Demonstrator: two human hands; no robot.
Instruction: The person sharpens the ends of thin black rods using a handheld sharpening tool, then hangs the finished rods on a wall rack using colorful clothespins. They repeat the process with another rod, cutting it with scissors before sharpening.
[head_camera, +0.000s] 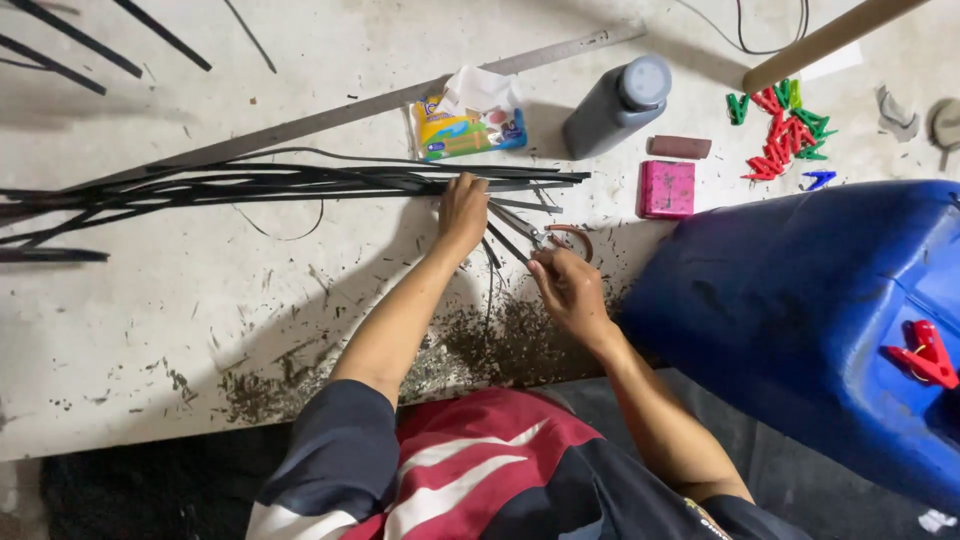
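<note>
On the pale, scuffed bench (200, 290) in front of me, my left hand (462, 212) presses flat on a bundle of long thin black strips (250, 185) that runs off toward the left edge, fingers spread narrowly over their right-hand ends. My right hand (570, 290) sits just beside it, nearer to me, fingers closed around the reddish-brown looped handles of a pair of metal scissors (530, 230), whose blades point up-left toward the left hand and the strip ends. Dark fine trimmings (480, 350) lie scattered on the bench beneath both wrists. Beyond the strips lie a long flat grey metal bar (350, 108), a small yellow-and-blue packet of tissues (465, 128) and a grey plastic bottle with a round cap (615, 105). To the right sit a pink square block (666, 188), a heap of red and green clothes pegs (785, 130) and a large blue plastic drum (800, 310).
</note>
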